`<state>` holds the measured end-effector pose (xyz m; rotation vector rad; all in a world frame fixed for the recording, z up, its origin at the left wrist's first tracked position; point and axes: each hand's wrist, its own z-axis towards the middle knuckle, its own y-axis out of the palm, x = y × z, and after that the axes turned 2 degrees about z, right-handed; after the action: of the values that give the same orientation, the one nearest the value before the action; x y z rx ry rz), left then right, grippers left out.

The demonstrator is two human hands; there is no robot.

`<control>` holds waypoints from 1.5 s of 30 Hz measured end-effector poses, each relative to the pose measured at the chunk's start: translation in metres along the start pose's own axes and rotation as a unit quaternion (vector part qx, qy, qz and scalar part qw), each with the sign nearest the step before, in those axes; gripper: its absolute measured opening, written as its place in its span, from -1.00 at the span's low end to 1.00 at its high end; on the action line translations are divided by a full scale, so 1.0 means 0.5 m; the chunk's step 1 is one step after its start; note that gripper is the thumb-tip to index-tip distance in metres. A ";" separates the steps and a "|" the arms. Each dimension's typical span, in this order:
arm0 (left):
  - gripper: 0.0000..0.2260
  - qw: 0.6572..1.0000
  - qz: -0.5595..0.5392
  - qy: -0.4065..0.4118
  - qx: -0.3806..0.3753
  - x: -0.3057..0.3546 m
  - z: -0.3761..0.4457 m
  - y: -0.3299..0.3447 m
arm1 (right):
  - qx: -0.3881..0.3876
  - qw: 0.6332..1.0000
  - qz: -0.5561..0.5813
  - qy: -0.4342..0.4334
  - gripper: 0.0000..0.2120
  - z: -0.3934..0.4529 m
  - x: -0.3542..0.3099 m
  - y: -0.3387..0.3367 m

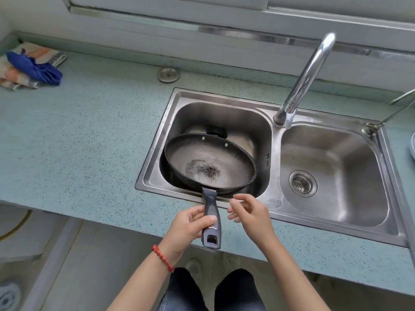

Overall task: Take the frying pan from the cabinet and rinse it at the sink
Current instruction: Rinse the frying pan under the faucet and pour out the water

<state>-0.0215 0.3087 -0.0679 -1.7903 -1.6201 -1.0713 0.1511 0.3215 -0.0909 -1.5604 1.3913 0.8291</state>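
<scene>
Frying pan sitting tilted over left sink basin, grey handle gripped in left hand; right hand hovering beside handle, fingers loosely spread, holding nothing.

Black frying pan, grey handle

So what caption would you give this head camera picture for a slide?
Left hand holds the frying pan by its handle over the left sink basin; right hand open beside it.
</scene>
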 end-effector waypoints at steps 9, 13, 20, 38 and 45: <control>-0.66 0.996 -0.042 -0.003 0.079 0.007 -0.006 0.021 | 0.166 0.983 0.075 -0.017 -0.80 0.256 -0.058 -0.186; -0.67 0.996 -0.036 -0.006 0.076 0.010 -0.004 0.021 | 0.229 0.970 0.083 -0.008 -0.66 0.361 -0.091 -0.240; -0.58 0.996 -0.030 -0.008 0.080 0.011 -0.004 0.021 | 0.200 0.974 0.089 -0.053 -0.82 0.418 -0.088 -0.240; -0.56 0.997 -0.029 -0.003 0.069 -0.002 0.003 0.009 | 0.247 0.945 0.205 -0.067 -0.77 0.419 -0.099 -0.314; -0.45 0.997 -0.040 0.004 0.067 -0.005 0.004 0.009 | 0.243 0.946 0.204 -0.067 -0.80 0.425 -0.116 -0.315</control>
<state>-0.0166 0.3082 -0.0705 -1.6447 -1.7287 -0.9777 0.3110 0.5397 -0.0983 -0.8379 1.6890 0.7369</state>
